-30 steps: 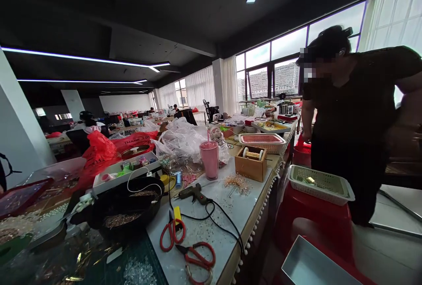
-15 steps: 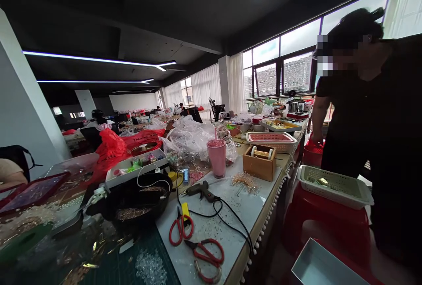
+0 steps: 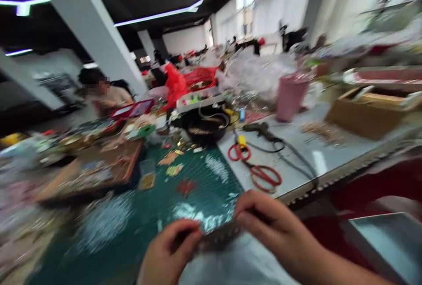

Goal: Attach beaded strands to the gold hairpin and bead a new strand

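Near the bottom of the view, my left hand (image 3: 173, 250) and my right hand (image 3: 273, 221) are raised above the front edge of a green cutting mat (image 3: 138, 223). A dark, narrow, beaded-looking strip (image 3: 221, 234) stretches between them, blurred by motion. The fingers of each hand are pinched on one end of it. Clear beads (image 3: 216, 168) lie on the mat beyond, with a small reddish cluster (image 3: 186, 186) beside them. Farther out to the right are red-handled scissors (image 3: 265, 177) and another red-handled pair (image 3: 234, 152).
A glue gun (image 3: 260, 131) with its cord lies on a pale board. A pink tumbler (image 3: 292, 98) and a brown box (image 3: 365, 113) stand behind it. At left is a cluttered tray (image 3: 128, 166); at right, a pale open box (image 3: 389, 241). A person (image 3: 105, 91) sits across the table.
My view has swung left and down, and the standing person at right is out of sight. Both hands have come into view with the dark strip.
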Demonstrator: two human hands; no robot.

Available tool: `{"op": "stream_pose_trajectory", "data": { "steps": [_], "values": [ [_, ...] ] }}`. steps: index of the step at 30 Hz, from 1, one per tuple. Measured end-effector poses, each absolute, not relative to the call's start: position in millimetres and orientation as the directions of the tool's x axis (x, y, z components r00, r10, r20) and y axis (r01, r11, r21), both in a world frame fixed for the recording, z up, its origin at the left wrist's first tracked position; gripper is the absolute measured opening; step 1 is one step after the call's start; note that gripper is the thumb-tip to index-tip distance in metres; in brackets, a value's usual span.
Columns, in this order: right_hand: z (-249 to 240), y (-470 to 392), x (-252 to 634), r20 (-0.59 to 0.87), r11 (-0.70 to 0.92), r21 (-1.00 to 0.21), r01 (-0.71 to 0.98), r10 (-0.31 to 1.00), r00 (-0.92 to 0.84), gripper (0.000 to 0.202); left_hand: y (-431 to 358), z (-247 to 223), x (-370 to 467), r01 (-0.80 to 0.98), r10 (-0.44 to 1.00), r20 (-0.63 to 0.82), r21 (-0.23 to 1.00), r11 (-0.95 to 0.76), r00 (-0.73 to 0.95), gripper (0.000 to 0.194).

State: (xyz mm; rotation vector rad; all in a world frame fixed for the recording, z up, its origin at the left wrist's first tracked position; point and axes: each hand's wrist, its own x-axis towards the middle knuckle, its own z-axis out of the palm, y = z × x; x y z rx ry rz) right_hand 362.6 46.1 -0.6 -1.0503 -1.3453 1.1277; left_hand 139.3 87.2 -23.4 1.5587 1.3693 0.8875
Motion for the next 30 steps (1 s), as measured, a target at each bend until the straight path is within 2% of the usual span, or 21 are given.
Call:
{"op": "stream_pose_trajectory", "data": {
  "steps": [2,4,6,8,18,26,30],
  "values": [
    [-4.2,49.4,356.2,0.297,0.300,-0.922,0.245,0.954,-0.049,0.013,78.7,-13.0,139.1,0.242,0.965,-0.158,0.965,0.105,0.209,0.026],
    [-5.8,52.0,350.7,0.457,0.459,-0.797,0.392,0.883,-0.106,0.012,78.3,-6.5,145.1,0.090,0.941,-0.152,0.987,0.130,0.303,0.023],
    [-5.8,52.4,346.1,0.572,0.576,-0.682,0.450,0.804,-0.163,0.013,79.3,-3.0,150.9,0.003,0.927,-0.154,0.987,0.163,0.343,0.019],
    [-4.9,51.2,343.1,0.632,0.624,-0.595,0.506,0.752,-0.185,0.013,78.5,-1.2,153.6,-0.052,0.920,-0.147,0.983,0.177,0.364,0.016],
    [-2.0,44.6,345.4,0.668,0.654,-0.447,0.610,0.698,-0.259,0.013,74.9,-2.1,153.6,-0.150,0.901,-0.103,0.972,0.181,0.422,0.014],
    [-7.3,38.7,350.4,0.654,0.627,-0.443,0.641,0.715,-0.247,0.010,76.1,0.9,155.8,-0.055,0.910,-0.075,0.993,0.106,0.408,0.015],
    [-7.0,40.9,351.3,0.660,0.641,-0.437,0.631,0.705,-0.259,0.009,77.1,3.1,155.8,0.038,0.913,-0.030,0.999,0.016,0.408,0.014]
  ]
}}
